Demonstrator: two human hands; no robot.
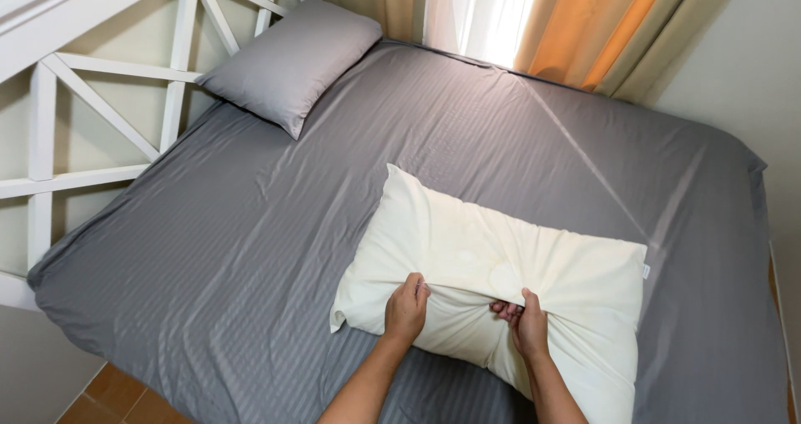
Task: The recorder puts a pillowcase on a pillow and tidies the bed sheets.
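Observation:
A cream-white bare pillow (467,249) lies on the grey striped bed sheet (250,249) near the bed's front edge. My left hand (406,309) is closed on the pillow's near long edge, left of its middle. My right hand (526,322) grips the same edge a little to the right, bunching the fabric into folds between the two hands. Both forearms reach in from the bottom of the view.
A pillow in a grey case (292,61) leans against the white cross-braced headboard (108,107) at the back left. Orange and beige curtains (584,23) hang behind the bed. A white wall (751,65) stands at the right. Tiled floor (108,399) shows at the lower left.

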